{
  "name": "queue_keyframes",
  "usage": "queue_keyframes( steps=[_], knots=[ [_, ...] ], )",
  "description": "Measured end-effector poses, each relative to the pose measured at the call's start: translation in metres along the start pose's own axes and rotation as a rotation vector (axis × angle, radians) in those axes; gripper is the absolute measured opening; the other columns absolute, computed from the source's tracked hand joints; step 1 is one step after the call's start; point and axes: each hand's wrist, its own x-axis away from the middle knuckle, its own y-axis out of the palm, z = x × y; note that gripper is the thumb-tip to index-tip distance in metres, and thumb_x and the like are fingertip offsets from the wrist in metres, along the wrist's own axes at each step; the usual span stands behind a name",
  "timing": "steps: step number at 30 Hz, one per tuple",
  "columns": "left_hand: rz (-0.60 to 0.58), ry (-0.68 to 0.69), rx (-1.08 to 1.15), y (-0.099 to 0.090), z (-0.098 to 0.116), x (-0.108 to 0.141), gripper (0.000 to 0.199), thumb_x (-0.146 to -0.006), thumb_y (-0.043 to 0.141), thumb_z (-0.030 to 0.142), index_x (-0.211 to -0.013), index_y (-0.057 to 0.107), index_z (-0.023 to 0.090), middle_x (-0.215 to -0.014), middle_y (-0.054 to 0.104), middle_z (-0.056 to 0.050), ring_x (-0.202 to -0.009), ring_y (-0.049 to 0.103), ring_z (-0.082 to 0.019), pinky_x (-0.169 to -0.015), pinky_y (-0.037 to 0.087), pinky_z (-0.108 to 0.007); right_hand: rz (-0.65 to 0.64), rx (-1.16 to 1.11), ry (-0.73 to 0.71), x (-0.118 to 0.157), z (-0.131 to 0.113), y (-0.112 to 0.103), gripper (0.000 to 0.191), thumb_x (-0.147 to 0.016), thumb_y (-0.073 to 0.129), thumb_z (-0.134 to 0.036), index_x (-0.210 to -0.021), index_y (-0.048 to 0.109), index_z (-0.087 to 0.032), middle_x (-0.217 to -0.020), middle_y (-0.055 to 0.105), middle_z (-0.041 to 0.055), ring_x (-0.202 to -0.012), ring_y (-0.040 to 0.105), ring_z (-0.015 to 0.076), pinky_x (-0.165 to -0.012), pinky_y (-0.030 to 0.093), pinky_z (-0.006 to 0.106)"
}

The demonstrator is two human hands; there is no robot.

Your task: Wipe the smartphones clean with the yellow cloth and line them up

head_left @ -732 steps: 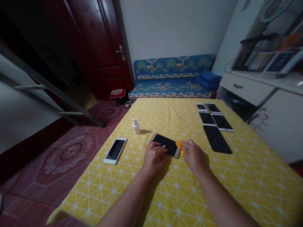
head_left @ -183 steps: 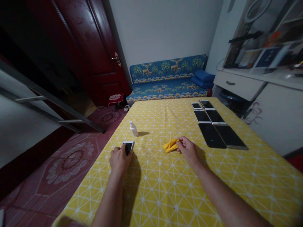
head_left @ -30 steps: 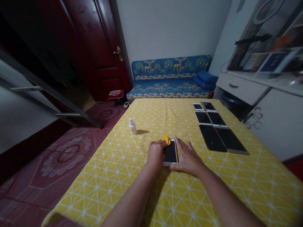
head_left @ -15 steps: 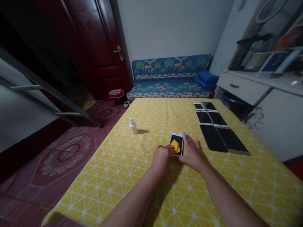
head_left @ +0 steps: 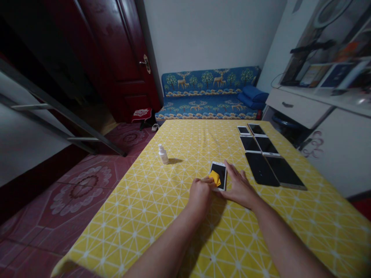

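A white-framed phone (head_left: pixel 222 172) lies face up on the yellow patterned tablecloth (head_left: pixel 139 216). My left hand (head_left: pixel 201 193) is closed on a folded orange-yellow cloth (head_left: pixel 215 178), which rests on the phone's dark screen. At the phone's right edge, my right hand (head_left: pixel 239 188) grips it, with the thumb near the bottom end and the fingers along the side. Further left stands a small white spray bottle (head_left: pixel 163 154).
Several phones lie in two columns at the right, among them a black one (head_left: pixel 261 169) and a larger dark one (head_left: pixel 285 172). A blue patterned sofa (head_left: pixel 203 104) stands beyond the table, and a white cabinet (head_left: pixel 336 143) is on the right.
The phone has shifted slightly to the right, and both hands have moved a little the same way. The cloth remains on the screen under my left fingers.
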Motion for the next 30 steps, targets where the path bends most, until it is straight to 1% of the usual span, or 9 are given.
queue_keyframes(
  steps=[2, 5, 7, 9, 12, 15, 20, 25, 30],
  knots=[
    [-0.027, 0.013, -0.033, 0.0, -0.002, -0.001, 0.022, -0.072, 0.058, 0.003, -0.081, 0.071, 0.018, -0.096, 0.075, -0.01, -0.101, 0.069, -0.028, -0.09, 0.052, -0.038, -0.008, -0.008, -0.026, 0.001, -0.001, -0.001, 0.122, -0.067, 0.075, -0.051, -0.16, -0.001, -0.027, -0.164, 0.025, 0.0137, -0.153, 0.015, 0.0326, -0.121, 0.007, 0.061],
    [-0.031, 0.024, -0.063, -0.002, -0.005, -0.004, 0.027, -0.069, 0.061, 0.003, -0.09, 0.072, 0.016, -0.105, 0.075, -0.013, -0.109, 0.068, -0.031, -0.098, 0.051, -0.043, -0.027, -0.016, -0.057, 0.002, -0.004, 0.0, 0.126, -0.064, 0.078, -0.051, -0.16, 0.001, -0.027, -0.165, 0.024, 0.0131, -0.154, 0.013, 0.0317, -0.122, 0.007, 0.059],
    [-0.023, 0.021, -0.071, -0.003, -0.008, -0.005, 0.031, -0.066, 0.064, 0.004, -0.093, 0.073, 0.016, -0.107, 0.075, -0.014, -0.112, 0.067, -0.031, -0.102, 0.049, -0.044, -0.043, -0.022, -0.072, 0.003, -0.007, 0.001, 0.127, -0.063, 0.079, -0.051, -0.161, 0.001, -0.027, -0.165, 0.023, 0.0127, -0.154, 0.01, 0.0316, -0.122, 0.005, 0.058],
    [-0.012, 0.017, -0.077, -0.005, -0.01, -0.005, 0.032, -0.065, 0.065, 0.004, -0.093, 0.074, 0.016, -0.107, 0.075, -0.013, -0.112, 0.067, -0.031, -0.104, 0.049, -0.043, -0.061, -0.03, -0.089, 0.004, -0.01, 0.002, 0.129, -0.062, 0.079, -0.053, -0.161, 0.0, -0.027, -0.166, 0.022, 0.0123, -0.154, 0.009, 0.0319, -0.122, 0.003, 0.058],
    [0.009, -0.008, -0.105, -0.008, -0.014, -0.006, 0.033, -0.066, 0.059, 0.002, -0.091, 0.074, 0.017, -0.105, 0.076, -0.011, -0.111, 0.068, -0.029, -0.104, 0.05, -0.042, -0.092, -0.044, -0.116, 0.006, -0.013, 0.004, 0.131, -0.06, 0.08, -0.052, -0.161, 0.0, -0.028, -0.167, 0.019, 0.0116, -0.154, 0.008, 0.0317, -0.122, 0.002, 0.058],
    [0.028, -0.044, -0.14, -0.011, -0.016, -0.007, 0.041, -0.067, 0.05, -0.004, -0.091, 0.075, 0.018, -0.106, 0.076, -0.01, -0.112, 0.068, -0.027, -0.105, 0.049, -0.041, -0.124, -0.063, -0.147, 0.007, -0.015, 0.004, 0.131, -0.06, 0.08, -0.05, -0.161, -0.001, -0.03, -0.167, 0.018, 0.0105, -0.155, 0.006, 0.0311, -0.122, 0.002, 0.057],
    [0.069, -0.077, -0.189, -0.013, -0.022, -0.007, 0.052, -0.068, 0.045, -0.008, -0.1, 0.076, 0.02, -0.111, 0.076, -0.007, -0.114, 0.067, -0.023, -0.107, 0.049, -0.04, -0.168, -0.093, -0.191, 0.009, -0.021, 0.005, 0.133, -0.059, 0.082, -0.051, -0.161, -0.002, -0.032, -0.167, 0.017, 0.0094, -0.155, 0.007, 0.0307, -0.122, 0.001, 0.058],
    [0.125, -0.03, -0.157, -0.015, -0.03, -0.007, 0.053, -0.07, 0.043, -0.008, -0.101, 0.076, 0.021, -0.111, 0.076, -0.006, -0.114, 0.068, -0.021, -0.106, 0.05, -0.038, -0.197, -0.1, -0.214, 0.01, -0.026, 0.007, 0.137, -0.058, 0.083, -0.051, -0.161, -0.005, -0.031, -0.168, 0.012, 0.0094, -0.155, 0.008, 0.0288, -0.123, -0.001, 0.056],
    [0.099, 0.043, -0.103, -0.015, -0.034, -0.008, 0.058, -0.068, 0.044, -0.009, -0.103, 0.076, 0.024, -0.111, 0.076, -0.004, -0.117, 0.067, -0.02, -0.11, 0.047, -0.037, -0.196, -0.101, -0.2, 0.011, -0.029, 0.008, 0.141, -0.057, 0.084, -0.051, -0.16, -0.009, -0.029, -0.168, 0.012, 0.0112, -0.155, 0.008, 0.0299, -0.123, 0.0, 0.058]
  ],
)
